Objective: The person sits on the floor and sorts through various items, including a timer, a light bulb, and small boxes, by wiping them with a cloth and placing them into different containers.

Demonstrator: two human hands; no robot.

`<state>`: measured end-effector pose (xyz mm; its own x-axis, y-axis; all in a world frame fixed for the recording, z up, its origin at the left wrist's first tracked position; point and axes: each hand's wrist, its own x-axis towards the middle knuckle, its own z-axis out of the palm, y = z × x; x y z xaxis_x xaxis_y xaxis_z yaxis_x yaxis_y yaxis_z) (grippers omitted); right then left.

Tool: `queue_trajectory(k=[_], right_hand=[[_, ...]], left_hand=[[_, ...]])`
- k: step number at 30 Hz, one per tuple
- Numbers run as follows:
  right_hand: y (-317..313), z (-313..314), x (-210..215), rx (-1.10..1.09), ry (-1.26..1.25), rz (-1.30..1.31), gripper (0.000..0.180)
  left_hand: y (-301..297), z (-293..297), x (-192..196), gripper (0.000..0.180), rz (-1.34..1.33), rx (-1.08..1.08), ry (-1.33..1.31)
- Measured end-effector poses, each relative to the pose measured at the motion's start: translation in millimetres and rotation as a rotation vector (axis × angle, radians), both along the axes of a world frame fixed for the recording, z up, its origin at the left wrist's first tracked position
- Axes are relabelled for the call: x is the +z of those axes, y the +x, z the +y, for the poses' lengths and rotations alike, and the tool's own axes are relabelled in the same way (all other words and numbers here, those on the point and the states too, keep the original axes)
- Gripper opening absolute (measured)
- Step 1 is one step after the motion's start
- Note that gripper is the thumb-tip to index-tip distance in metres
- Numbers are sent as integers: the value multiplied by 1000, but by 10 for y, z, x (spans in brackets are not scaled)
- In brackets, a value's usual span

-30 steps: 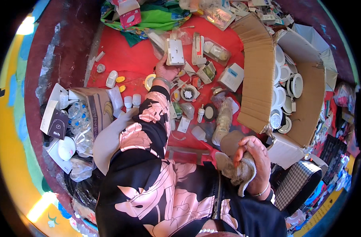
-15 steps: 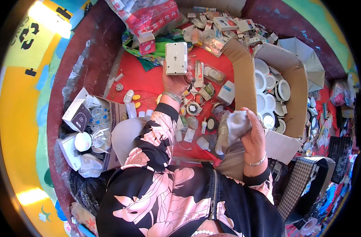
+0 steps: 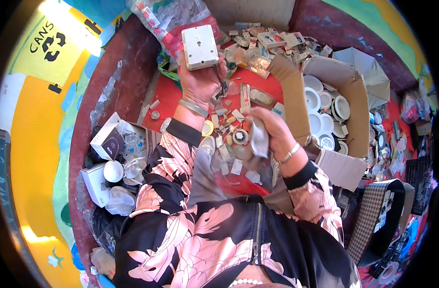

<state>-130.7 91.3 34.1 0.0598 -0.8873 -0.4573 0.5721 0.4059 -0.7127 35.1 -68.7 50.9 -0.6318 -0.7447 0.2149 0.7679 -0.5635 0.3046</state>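
My left hand (image 3: 200, 86) grips a white rectangular plastic device (image 3: 199, 47) from below, raised toward the far side. Vent slots line the device's edges, and a keyhole-shaped slot shows in its face. A dark cord (image 3: 223, 89) dangles by the palm. In my right hand (image 3: 273, 128) is a grey cloth (image 3: 259, 139), its fingers closed round it, nearer to me and apart from the device. Beneath the hands, on red cloth (image 3: 171, 98), lie small electrical parts, among them a round black-and-white piece (image 3: 240, 136) and a yellow-rimmed ring (image 3: 207, 127).
To the right, a cardboard box (image 3: 356, 110) holds round white light fittings (image 3: 313, 101). On the left stands a carton (image 3: 152, 139) with clear plastic pieces. Small packages (image 3: 272, 39) are heaped at the back beside a large plastic bag (image 3: 166, 24). A houndstooth case (image 3: 371, 216) sits at right.
My left hand has carried the device up and to the left, tilting it. My right hand has brought the grey cloth inward to the left and farther from my body.
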Motion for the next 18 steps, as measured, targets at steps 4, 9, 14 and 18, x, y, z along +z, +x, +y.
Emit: queue_trajectory(k=[4,9,14,18], right_hand=[[164,-350,-208,-82,15,-106,28],[292,-600,-496,8,89,-371,35],[313,-716,-390,-233,-205,-449,23],[106,-653,-225,-321,-246,-352,12]], left_hand=[[51,-4,-121,73,148,-103,47],[18,11,-75,60,271,-256,-3],[58,-75,-96,69,62,-147,-104],[95,-70,-71,76,-158,134,-20]])
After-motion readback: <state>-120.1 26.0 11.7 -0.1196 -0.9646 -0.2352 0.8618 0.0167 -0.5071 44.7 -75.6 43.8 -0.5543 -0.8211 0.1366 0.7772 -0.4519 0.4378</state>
